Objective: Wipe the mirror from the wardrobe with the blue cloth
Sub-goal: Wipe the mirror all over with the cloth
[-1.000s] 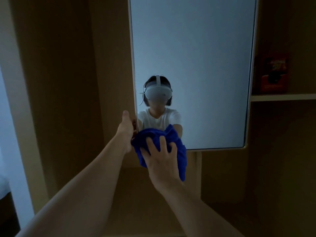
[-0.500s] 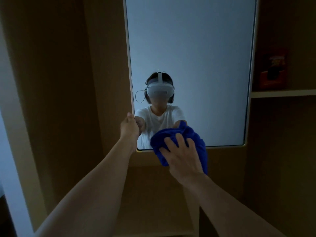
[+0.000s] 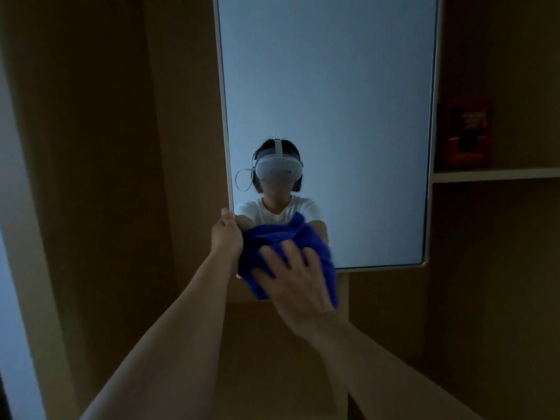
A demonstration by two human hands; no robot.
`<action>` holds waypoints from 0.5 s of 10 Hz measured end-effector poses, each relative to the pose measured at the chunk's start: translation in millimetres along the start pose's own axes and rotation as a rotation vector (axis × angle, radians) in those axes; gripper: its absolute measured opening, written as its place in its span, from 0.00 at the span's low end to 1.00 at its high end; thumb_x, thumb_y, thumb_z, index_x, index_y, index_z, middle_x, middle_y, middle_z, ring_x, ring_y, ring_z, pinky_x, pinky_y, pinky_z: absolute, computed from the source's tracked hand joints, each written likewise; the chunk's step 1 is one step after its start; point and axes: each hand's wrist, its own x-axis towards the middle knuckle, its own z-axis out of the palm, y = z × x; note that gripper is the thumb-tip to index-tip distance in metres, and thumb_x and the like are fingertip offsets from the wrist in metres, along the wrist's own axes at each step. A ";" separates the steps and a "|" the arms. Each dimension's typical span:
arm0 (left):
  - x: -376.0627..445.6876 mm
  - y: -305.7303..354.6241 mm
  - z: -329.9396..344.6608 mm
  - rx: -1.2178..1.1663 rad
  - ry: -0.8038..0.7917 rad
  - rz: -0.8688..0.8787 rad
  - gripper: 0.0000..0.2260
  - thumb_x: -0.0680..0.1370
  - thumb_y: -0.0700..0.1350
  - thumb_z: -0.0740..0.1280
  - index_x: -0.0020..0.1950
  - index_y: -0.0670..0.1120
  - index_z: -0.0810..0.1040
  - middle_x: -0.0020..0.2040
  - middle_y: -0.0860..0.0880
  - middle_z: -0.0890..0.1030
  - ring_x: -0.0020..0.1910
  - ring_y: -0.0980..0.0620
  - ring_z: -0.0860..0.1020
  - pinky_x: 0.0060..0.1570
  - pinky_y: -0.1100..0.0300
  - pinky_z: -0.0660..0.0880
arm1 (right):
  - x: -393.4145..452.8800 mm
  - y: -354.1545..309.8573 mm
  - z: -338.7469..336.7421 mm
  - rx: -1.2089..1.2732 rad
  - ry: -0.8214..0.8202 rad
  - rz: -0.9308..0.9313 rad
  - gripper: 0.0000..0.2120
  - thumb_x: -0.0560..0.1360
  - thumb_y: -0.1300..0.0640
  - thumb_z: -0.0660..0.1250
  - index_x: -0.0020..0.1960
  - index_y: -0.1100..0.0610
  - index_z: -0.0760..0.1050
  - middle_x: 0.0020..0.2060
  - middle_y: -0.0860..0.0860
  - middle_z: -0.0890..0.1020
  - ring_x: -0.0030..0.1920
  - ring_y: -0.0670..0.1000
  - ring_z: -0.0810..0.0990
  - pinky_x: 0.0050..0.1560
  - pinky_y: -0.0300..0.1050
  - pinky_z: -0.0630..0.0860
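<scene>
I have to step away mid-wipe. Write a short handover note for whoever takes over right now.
Left hand: grips the left edge of the mirror near its bottom corner, steadying it.
Right hand: fingers spread, pressing the blue cloth against the glass at the lower left corner; the hand is motion-blurred.
Done: wiping is under way along the bottom edge; how much glass is already clean cannot be told in this dim light.
Left: the large upper area and the right side of the mirror. Keep the left grip while wiping.

Mirror (image 3: 327,101) above and behind both hands; cloth (image 3: 285,241) under right hand (image 3: 298,286), beside left hand (image 3: 225,234) at mirror's left edge; shelf (image 3: 497,174) far right.
</scene>
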 end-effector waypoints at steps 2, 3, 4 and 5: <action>3.0 -4.5 0.7 -0.007 0.030 0.009 0.23 0.81 0.59 0.47 0.44 0.47 0.75 0.41 0.48 0.78 0.38 0.52 0.75 0.36 0.59 0.70 | -3.9 1.9 20.5 -0.258 -0.208 -0.170 0.37 0.66 0.48 0.75 0.72 0.44 0.65 0.74 0.50 0.61 0.73 0.63 0.58 0.67 0.71 0.55; 3.1 -2.6 7.4 -0.056 0.069 -0.008 0.25 0.81 0.59 0.47 0.55 0.44 0.76 0.42 0.46 0.77 0.40 0.52 0.74 0.44 0.55 0.68 | -21.7 34.9 22.4 -0.305 -0.191 -0.136 0.36 0.62 0.49 0.78 0.67 0.45 0.70 0.70 0.51 0.69 0.69 0.63 0.67 0.62 0.68 0.66; 6.1 0.9 13.9 -0.102 0.151 -0.042 0.25 0.82 0.58 0.48 0.62 0.40 0.72 0.46 0.43 0.77 0.50 0.45 0.76 0.56 0.52 0.69 | -38.6 63.8 26.8 -0.340 -0.157 -0.077 0.32 0.61 0.50 0.78 0.64 0.45 0.74 0.67 0.52 0.74 0.64 0.63 0.73 0.59 0.67 0.71; 3.8 2.0 16.7 -0.114 0.164 -0.076 0.25 0.82 0.58 0.48 0.65 0.41 0.71 0.43 0.43 0.76 0.46 0.43 0.76 0.45 0.54 0.70 | -60.4 94.8 30.2 -0.403 -0.088 0.007 0.32 0.58 0.54 0.78 0.62 0.48 0.77 0.65 0.54 0.76 0.62 0.65 0.75 0.57 0.69 0.71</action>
